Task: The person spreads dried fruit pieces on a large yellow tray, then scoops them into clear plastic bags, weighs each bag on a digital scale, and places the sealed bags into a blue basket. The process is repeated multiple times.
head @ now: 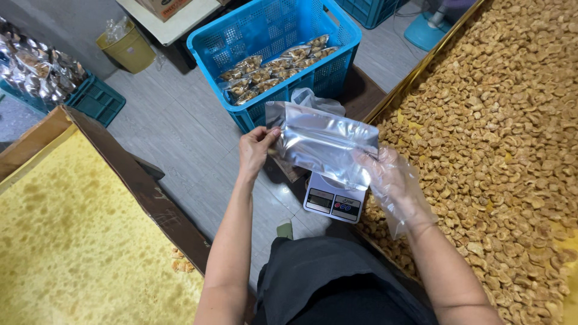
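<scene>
Pouch (322,141) of silvery foil is held between both hands above the small white kitchen scale (333,201), which sits on the grey plank floor just off the near left edge of the big tray of nuts (500,132). The left hand (254,147) is bare, and its fingers (270,133) pinch the pouch's upper left corner, thumb on one face and fingertips on the other. The right hand (391,174) wears a loose clear plastic glove and closes around the pouch's right end; whether its fingers reach inside the mouth or only grip the outside I cannot tell.

In my judgement the step in hand is opening the pouch. It would go best with the two faces pulled apart evenly from the corner, the glove's slack kept out of the mouth, and the pouch held over the scale rather than over the floor, so that anything spilled is caught.

The foil is thin, glossy and creased, throwing white highlights, and it will crackle and slip under a wet grip. The nuts are curved, matte, golden brown pieces, heaped deep on yellowish paper. At the left, a wooden-edged tray (144,186) holds oil-stained yellow paper with a few crumbs near its lower right corner. Beyond the hands, a blue lattice crate (241,36) holds filled clear packets (271,69) of nuts along its bottom
</scene>
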